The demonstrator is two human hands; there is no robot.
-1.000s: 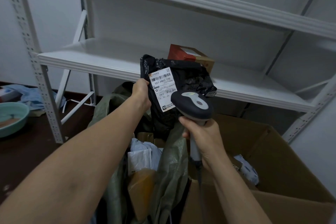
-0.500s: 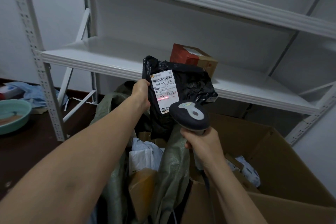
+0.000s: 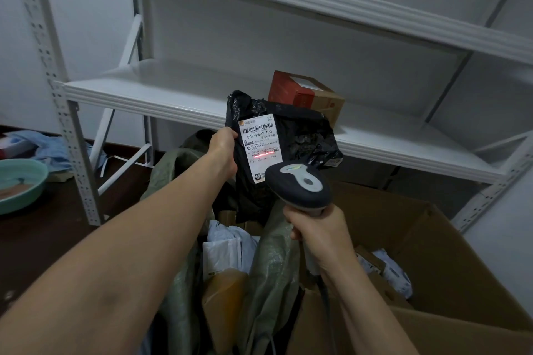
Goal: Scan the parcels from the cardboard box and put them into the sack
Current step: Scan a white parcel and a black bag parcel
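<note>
My left hand (image 3: 223, 150) grips the left edge of a black plastic parcel (image 3: 300, 141) and holds it up in front of the shelf. Its white label (image 3: 261, 150) faces me, crossed by a red scan line at the lower barcode. My right hand (image 3: 320, 230) grips the handle of a dark barcode scanner (image 3: 300, 186), aimed at that label from just below. Under the parcel the green woven sack (image 3: 271, 268) stands open, with white and brown parcels (image 3: 225, 253) inside. The cardboard box (image 3: 432, 253) lies at the lower right and holds a white parcel (image 3: 395, 271).
A white metal shelf rack (image 3: 144, 95) stands behind, with a red and brown carton (image 3: 305, 95) on its lower shelf. On the dark floor at the left are a teal basin (image 3: 20, 184) and blue cloth (image 3: 46, 147). The scanner cable hangs down from the handle.
The red scan line came on over the label's lower barcode. The scanner sank slightly below the label. The parcel stayed held up in my left hand.
</note>
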